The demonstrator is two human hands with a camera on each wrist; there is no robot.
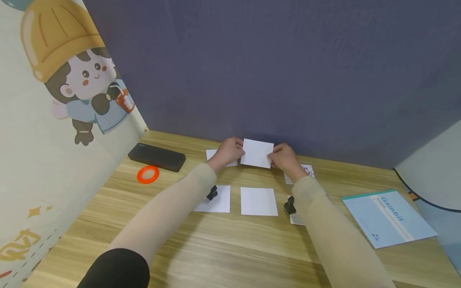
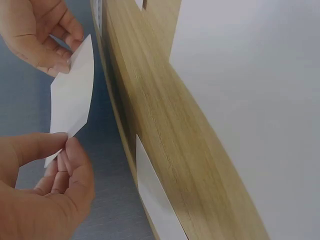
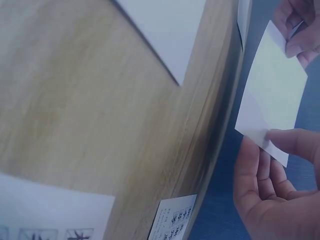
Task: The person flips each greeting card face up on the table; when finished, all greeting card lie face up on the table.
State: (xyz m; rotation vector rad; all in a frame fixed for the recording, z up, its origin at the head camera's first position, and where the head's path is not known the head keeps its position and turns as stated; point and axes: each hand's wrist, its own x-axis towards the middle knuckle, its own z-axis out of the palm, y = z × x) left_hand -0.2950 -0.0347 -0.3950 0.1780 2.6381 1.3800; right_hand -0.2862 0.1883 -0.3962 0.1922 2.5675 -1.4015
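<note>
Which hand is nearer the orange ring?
Left. The left hand is right of the orange ring and farther back, pinching the white card's near edge; the right hand is farther right, beyond that card, holding its opposite edge.

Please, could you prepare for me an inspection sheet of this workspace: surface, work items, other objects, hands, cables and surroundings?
Surface: table with wood grain.
Work items: white card held above the table; on it lie the back-left sheet, front-left sheet and front-middle sheet, all white, plus two printed sheets at right, partly hidden by the right arm.
Other objects: black case and orange ring at left; blue notebook marked "Gambit" at right.
Hands: left hand and right hand pinch opposite edges of the card.
Cables: nothing seen clearly.
Surroundings: dark panel behind; cartoon wall at left.
</note>
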